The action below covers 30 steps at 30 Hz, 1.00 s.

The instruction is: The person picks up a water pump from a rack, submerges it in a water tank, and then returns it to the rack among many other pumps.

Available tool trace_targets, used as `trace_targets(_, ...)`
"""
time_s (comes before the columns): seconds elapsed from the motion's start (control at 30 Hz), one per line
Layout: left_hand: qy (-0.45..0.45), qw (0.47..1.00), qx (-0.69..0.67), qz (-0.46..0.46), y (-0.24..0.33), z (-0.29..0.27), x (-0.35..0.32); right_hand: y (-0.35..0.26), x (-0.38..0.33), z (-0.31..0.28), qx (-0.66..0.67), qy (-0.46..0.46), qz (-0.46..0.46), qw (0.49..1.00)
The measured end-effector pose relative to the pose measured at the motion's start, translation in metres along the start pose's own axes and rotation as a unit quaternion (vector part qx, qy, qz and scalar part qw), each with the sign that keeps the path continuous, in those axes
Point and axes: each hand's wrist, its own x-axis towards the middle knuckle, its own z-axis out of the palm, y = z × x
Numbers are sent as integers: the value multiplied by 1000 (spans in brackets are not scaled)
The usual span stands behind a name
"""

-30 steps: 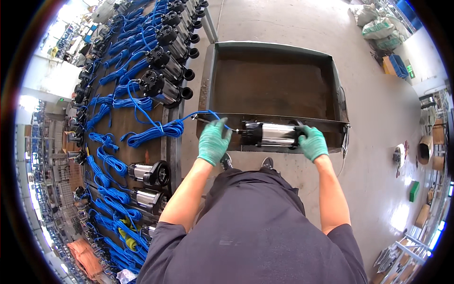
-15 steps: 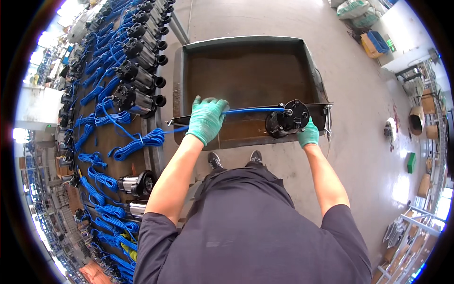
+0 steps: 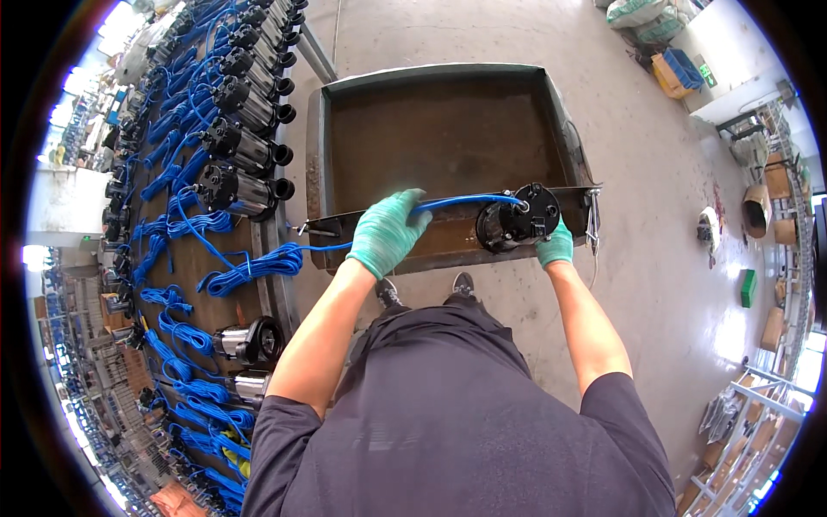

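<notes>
In my right hand, gloved in green, is a submersible pump with a round black top, its fingers partly hidden behind the body. The pump is above the near side of a rectangular metal tank, by a bar across it. A blue cable runs from the pump's top leftward into my left hand, also green-gloved and closed round it. Beyond that hand the cable continues to a tied blue cable coil on the bench at left.
The long bench at left carries several pumps in a row, with blue coils beside them. Grey floor lies to the right, with a green box on it. A metal rack stands at lower right.
My left hand has shifted a little right and nearer to me, and the cable between it and the pump now bows upward. The right hand keeps its hold on the pump.
</notes>
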Motion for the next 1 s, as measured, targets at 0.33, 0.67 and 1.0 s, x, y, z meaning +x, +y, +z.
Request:
trace_targets(0.33, 4, 990, -137, 36, 16, -11, -7, 23, 5, 10, 33, -13, -13, 999)
trace_targets(0.67, 186, 921, -282, -196, -93, -85, -80, -133, -7, -78, 36, -128, -187, 973)
trace_targets(1.0, 179, 914, -194, -308, -151, -33, -138, -221, -28, -46, -119, -158, -170, 965)
